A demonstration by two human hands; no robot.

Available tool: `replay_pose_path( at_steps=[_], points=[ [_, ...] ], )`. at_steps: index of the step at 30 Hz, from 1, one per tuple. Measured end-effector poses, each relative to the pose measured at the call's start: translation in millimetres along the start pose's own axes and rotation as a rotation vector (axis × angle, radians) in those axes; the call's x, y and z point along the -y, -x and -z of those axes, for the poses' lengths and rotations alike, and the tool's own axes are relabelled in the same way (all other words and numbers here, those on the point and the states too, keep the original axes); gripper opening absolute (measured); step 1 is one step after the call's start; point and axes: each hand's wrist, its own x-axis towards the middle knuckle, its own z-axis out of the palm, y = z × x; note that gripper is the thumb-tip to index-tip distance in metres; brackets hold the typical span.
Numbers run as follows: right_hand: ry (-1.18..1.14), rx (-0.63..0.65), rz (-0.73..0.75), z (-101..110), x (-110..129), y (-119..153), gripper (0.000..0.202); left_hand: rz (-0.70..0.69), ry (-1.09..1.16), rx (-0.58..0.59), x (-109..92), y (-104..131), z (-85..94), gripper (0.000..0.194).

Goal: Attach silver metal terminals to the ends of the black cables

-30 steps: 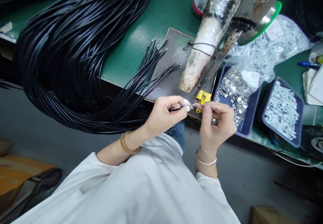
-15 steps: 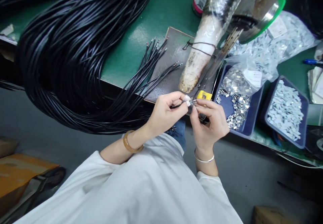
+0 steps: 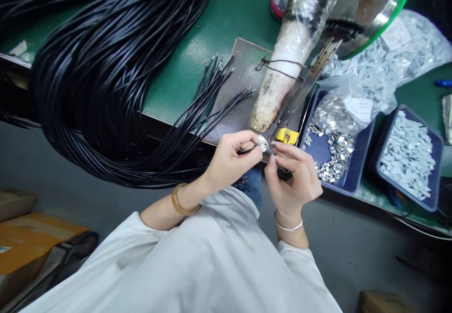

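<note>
My left hand point(image 3: 233, 157) is closed in a pinch on the end of a black cable, just over the table's front edge. Facing it, my right hand point(image 3: 294, 174) has its fingertips at the small metallic tip of that cable; whatever lies between them is too small to make out. A yellow piece point(image 3: 287, 136) sits right behind my right fingers. Behind my hands, a white, plastic-wrapped tube point(image 3: 271, 87) slants down to a grey board point(image 3: 229, 110). Black cables point(image 3: 205, 103) with bare coloured tips rest across the board.
A large bundle of black cables point(image 3: 95, 77) hangs over the edge at left. At right stand a blue tray point(image 3: 360, 162) of metal pieces and another tray point(image 3: 436, 172) of pale pieces. Plastic bags point(image 3: 420, 44) and a green-rimmed reel point(image 3: 397, 14) lie behind.
The right fingertips have shifted slightly and the thumb is a little further from the cable tip. Trays and bags appear further right as the view changes.
</note>
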Motion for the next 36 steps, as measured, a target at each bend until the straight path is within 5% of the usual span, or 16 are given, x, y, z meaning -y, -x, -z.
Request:
replay_pose_path(
  at_steps=[22, 36],
  points=[
    [-0.027, 0.107, -0.037, 6, 0, -11, 0.019, -0.046, -0.134, -0.006, -5, 2, 5.4, 0.01],
    [0.029, -0.037, 0.059, 8, 2, -2, 0.025, 0.019, -0.08, 0.026, -4, 11, 4.0, 0.019]
  ],
)
